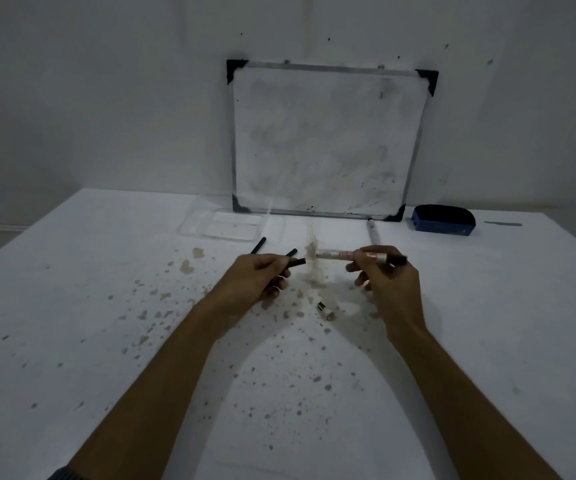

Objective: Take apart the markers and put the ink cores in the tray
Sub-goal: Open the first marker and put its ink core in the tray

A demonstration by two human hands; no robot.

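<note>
black ink cores: three, left hand (262, 277) fingers grasping them; right hand (388, 282) grips one marker barrel (340, 254); one clear tray (224, 225).

Left hand (258, 275): closed round a black ink core (295, 262); only the core's end shows, the rest is covered by the fingers.
Right hand (388, 282): covers the middle of the marker barrel (336, 254); red print on the barrel blurred, unreadable.
Small part (325, 309) on the table (71, 306): too small to identify.
Clear tray (225, 225): outline faint, contents indistinct.
Both forearms: cut off by the lower edge.
Second marker (373, 231): label illegible.
</note>
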